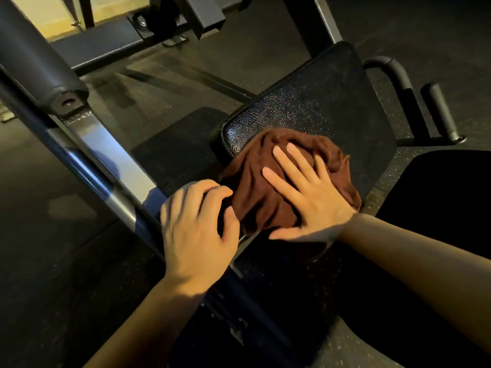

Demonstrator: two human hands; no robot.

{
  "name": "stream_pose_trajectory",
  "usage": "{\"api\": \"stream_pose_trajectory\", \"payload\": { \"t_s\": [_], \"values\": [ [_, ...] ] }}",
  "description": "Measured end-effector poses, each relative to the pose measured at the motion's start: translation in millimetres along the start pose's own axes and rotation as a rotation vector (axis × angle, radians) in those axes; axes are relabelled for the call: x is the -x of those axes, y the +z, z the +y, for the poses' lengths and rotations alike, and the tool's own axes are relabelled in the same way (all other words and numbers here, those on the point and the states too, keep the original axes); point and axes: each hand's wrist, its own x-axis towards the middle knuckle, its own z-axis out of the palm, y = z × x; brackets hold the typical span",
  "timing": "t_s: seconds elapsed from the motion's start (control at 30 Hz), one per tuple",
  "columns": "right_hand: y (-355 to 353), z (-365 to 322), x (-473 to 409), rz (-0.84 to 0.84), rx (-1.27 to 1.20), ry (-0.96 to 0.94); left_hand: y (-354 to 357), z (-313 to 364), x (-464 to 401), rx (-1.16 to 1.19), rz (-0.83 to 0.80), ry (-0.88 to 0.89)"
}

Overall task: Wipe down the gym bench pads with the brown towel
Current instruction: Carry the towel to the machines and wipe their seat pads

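Brown towel [268, 187] on the black bench pad [318, 102], right hand [310, 197] flat on top, left hand [196, 229] curled round the pad's near edge.

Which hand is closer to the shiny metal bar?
The left hand. It sits right beside the metal bar, fingers curled at the pad's edge. The right hand lies flat on the brown towel, farther from the bar.

A dark speckled rubber floor [66, 166] lies under dim warm light. A pale yellowish wall [53, 14] shows top left, behind grey steel frame beams [111, 53].
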Motion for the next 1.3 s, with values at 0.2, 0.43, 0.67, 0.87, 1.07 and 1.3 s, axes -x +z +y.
{"api": "stream_pose_trajectory", "payload": {
  "t_s": [0.2, 0.43, 0.67, 0.87, 1.07, 1.3],
  "values": [
    [7.6, 13.9, 27.6, -0.077, 0.021, -0.099, 0.1, 0.3, 0.7, 0.021, 0.017, 0.013],
    [17.2, 5.3, 64.4, -0.132, 0.008, -0.043, 3.0, 3.4, 2.6, -0.014, 0.033, -0.001],
    [18.5, -16.9, 41.2, 0.018, -0.066, 0.085, 6.3, 5.1, 1.9, -0.04, 0.119, -0.001],
    [-1.1, -37.7, -19.3, 0.138, -0.205, 0.168, 4.6, 5.4, 4.3, -0.042, 0.077, -0.035],
    [-22.9, -52.5, -98.6, 0.218, -0.282, 0.281, 1.5, 11.3, -9.5, -0.106, 0.009, -0.111],
    [-25.5, 21.4, -109.7, 0.287, -0.294, 0.27, -3.4, 16.2, -98.3, 0.034, 0.205, -0.015]
  ]
}}
